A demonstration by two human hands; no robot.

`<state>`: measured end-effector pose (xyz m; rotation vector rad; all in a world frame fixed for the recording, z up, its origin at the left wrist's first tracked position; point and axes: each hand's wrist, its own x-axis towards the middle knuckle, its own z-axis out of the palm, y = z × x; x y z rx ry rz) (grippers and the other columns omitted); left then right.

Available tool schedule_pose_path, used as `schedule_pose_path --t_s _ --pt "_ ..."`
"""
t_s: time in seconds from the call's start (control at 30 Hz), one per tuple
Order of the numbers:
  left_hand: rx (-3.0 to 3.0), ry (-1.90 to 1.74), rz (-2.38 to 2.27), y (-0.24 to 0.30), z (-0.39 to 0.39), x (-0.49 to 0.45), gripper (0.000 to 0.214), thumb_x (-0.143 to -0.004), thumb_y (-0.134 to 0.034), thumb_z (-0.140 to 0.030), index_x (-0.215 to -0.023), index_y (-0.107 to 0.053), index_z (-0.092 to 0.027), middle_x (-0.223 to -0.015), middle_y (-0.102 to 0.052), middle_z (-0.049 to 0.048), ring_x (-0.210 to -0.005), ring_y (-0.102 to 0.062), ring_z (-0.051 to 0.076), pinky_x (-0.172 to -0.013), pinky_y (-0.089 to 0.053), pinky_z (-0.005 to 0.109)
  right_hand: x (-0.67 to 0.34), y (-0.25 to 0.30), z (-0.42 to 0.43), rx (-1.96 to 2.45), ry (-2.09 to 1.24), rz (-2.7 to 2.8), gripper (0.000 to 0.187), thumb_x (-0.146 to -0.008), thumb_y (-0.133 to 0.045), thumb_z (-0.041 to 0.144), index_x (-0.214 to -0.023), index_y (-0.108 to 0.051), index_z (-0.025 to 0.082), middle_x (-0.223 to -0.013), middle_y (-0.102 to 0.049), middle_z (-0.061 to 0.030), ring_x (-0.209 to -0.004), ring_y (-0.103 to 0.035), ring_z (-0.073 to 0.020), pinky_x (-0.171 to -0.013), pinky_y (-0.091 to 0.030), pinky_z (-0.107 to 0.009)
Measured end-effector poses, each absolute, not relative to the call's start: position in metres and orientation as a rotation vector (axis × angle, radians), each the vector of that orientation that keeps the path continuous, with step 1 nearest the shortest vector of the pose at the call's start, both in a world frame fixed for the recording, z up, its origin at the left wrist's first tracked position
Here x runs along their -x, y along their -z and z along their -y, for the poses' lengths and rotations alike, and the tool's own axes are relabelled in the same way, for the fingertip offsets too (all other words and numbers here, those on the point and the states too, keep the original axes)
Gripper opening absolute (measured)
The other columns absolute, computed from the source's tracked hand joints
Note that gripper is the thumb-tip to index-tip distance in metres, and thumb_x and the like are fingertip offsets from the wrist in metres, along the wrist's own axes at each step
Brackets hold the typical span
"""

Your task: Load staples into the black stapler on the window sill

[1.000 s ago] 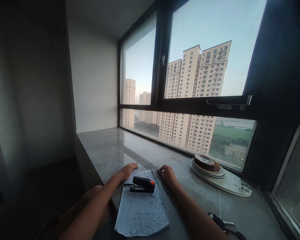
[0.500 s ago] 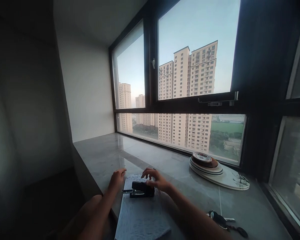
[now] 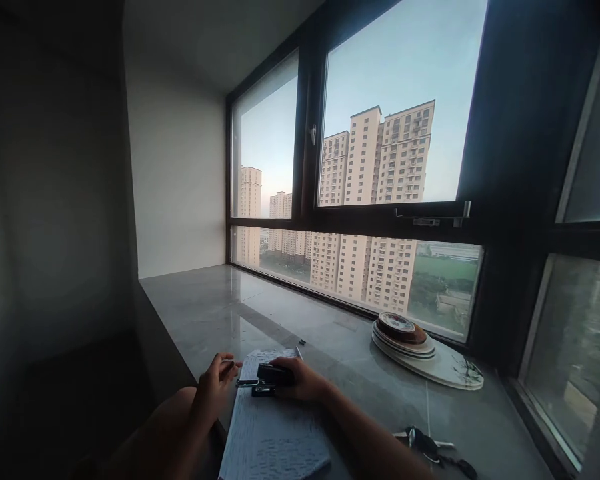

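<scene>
A black stapler (image 3: 267,375) lies across a sheaf of handwritten paper (image 3: 275,440), its metal rail sticking out to the left. My right hand (image 3: 303,379) is wrapped around the stapler's right end and hides that part. Just left of the protruding rail, my left hand (image 3: 219,379) has its fingers curled with the tips close together. Whatever sits between them, if anything, is too small to make out. Beyond the paper's far edge, a small dark piece (image 3: 303,342) rests on the sill, close to a thin stick-like thing (image 3: 299,353).
A stack of plates (image 3: 403,337) stands on the grey stone sill (image 3: 190,300) by the window. A bunch of keys (image 3: 423,443) lies at the lower right, beyond my right forearm. The sill's front edge drops off to the left, near my knee (image 3: 185,395).
My right hand has gone from hovering over the stapler to gripping it. My left hand has drawn down and left, its fingers now curled. The view has shifted slightly.
</scene>
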<state>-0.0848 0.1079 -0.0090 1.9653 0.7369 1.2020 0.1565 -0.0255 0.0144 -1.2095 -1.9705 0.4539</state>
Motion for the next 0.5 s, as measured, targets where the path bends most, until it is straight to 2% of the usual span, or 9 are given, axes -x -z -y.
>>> schedule_pose_path --t_s 0.1,0.27,0.5 --pt "-2.094 -1.136 -0.73 -0.001 -0.093 0.086 0.018 -0.085 -0.056 -0.037 -0.093 -0.066 -0.023 -0.097 -0.077 0.0036 -0.092 -0.072 0.022 -0.084 -0.056 0.032 -0.157 -0.014 0.026 1.172 -0.495 1.965 0.054 -0.073 -0.075 0.033 -0.123 -0.062 0.018 -0.101 -0.069 -0.004 -0.086 -0.064 -0.0216 -0.074 -0.05 -0.028" --pt "-2.27 -1.123 -0.757 0.006 -0.085 0.076 0.02 -0.08 -0.058 -0.028 -0.092 -0.074 -0.025 -0.095 -0.077 0.0036 -0.091 -0.071 0.023 -0.084 -0.055 0.033 -0.158 -0.012 0.026 1.144 -0.531 1.951 0.055 -0.074 -0.074 0.037 -0.125 -0.062 0.018 -0.102 -0.069 -0.0052 -0.086 -0.064 -0.0219 -0.074 -0.05 -0.029" --pt "-2.285 -1.08 -0.752 0.016 -0.087 0.072 0.021 -0.077 -0.065 -0.035 -0.091 -0.079 -0.026 -0.09 -0.077 0.0047 -0.084 -0.071 0.023 -0.08 -0.055 0.033 -0.159 -0.011 0.024 1.151 -0.473 1.969 0.057 -0.074 -0.075 0.036 -0.126 -0.061 0.018 -0.103 -0.07 -0.0054 -0.087 -0.065 -0.0221 -0.077 -0.051 -0.029"
